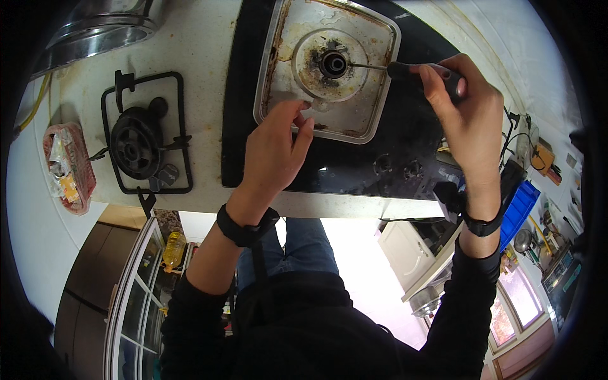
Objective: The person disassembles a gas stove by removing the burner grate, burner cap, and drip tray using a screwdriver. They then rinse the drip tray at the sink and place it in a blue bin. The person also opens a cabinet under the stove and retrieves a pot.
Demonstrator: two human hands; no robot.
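A screwdriver (396,71) with a dark handle is in my right hand (465,104), its fingers wrapped round the grip. The thin shaft points left, and its tip reaches the dark burner centre (333,64). That burner sits in a square metal drip tray (372,107), stained brown and black, set into the black glass cooktop (297,168). Over the tray's near left corner hovers my left hand (275,149), fingers loosely curled and thumb apart from them. I see nothing between those fingers.
On the counter at left lie a black pan support (183,101) and a burner head (134,142). Beyond them are a pink basket (79,161) of packets and a shiny metal pot (95,35). A blue tray (519,212) stands at right, past my forearm.
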